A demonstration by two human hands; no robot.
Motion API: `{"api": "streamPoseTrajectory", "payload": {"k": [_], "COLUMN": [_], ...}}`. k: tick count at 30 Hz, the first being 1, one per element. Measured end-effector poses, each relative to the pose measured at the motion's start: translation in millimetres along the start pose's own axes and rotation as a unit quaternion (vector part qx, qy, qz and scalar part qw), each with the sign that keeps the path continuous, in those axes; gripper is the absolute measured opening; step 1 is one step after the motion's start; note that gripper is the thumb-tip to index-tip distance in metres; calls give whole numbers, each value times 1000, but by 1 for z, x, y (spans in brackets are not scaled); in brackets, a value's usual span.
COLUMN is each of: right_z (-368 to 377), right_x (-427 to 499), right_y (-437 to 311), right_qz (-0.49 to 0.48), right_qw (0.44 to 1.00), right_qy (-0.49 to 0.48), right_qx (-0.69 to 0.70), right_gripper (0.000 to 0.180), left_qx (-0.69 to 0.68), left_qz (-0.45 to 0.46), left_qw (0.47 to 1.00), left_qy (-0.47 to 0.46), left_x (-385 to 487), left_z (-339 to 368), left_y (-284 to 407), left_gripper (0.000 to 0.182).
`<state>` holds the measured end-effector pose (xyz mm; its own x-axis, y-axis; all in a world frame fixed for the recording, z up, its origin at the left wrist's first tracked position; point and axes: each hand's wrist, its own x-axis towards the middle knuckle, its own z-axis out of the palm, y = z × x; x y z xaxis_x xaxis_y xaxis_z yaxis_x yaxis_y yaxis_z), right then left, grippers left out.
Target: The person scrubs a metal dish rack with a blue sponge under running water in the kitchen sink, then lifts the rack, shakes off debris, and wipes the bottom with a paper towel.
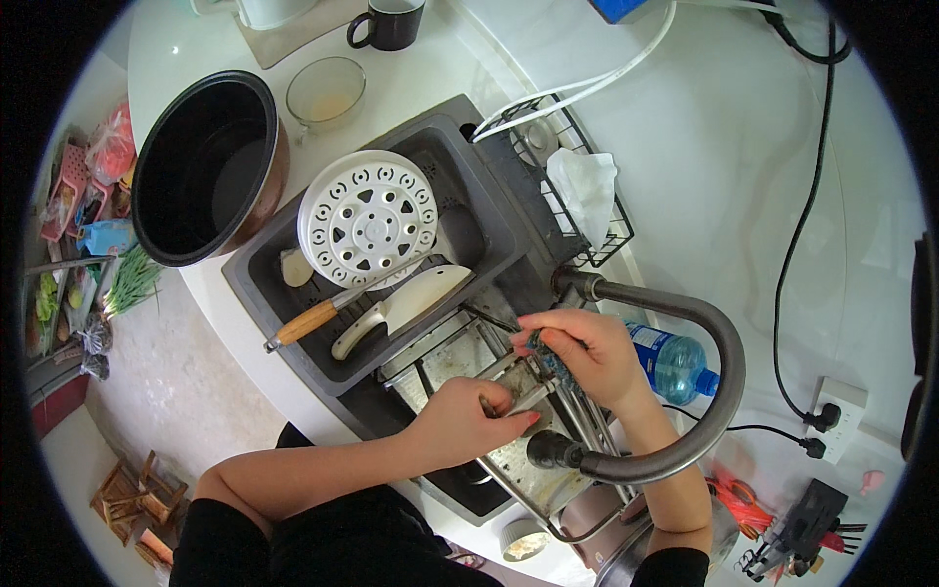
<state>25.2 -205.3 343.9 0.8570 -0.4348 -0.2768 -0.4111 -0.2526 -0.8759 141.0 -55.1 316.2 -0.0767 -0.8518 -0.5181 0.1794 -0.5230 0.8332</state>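
Observation:
A stained metal dish rack with a tray-like base lies across the dark sink, slanting below the faucet. My left hand is closed around one of the rack's metal bars near its middle. In my right hand is a blue-green scrubbing cloth, pinched between thumb and fingers against the rack's bars. The curved faucet arches over my right forearm, its spray head hanging above the rack's near part. Part of the rack's far side is hidden by my right hand.
In the left basin are a white perforated steamer plate, a cleaver and a wooden-handled utensil. A large black pot, a glass cup and a mug stand beyond. A blue-capped bottle lies right.

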Motion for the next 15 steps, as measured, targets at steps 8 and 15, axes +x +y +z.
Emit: {"api": "streamPoseTrajectory", "payload": {"k": [8,15], "right_z": [-1,24], "right_x": [-21,-42], "right_y": [-3,2], "right_qz": [-132,-17], "right_qw": [987,962], "right_qy": [31,185], "right_qx": [-88,-201], "right_gripper": [24,23], "left_qx": [-18,-14], "left_qz": [19,12], "left_qw": [1000,999], "left_qy": [8,27], "left_x": [0,-1], "left_z": [2,6], "left_y": [-1,-2], "left_gripper": [41,42]}}
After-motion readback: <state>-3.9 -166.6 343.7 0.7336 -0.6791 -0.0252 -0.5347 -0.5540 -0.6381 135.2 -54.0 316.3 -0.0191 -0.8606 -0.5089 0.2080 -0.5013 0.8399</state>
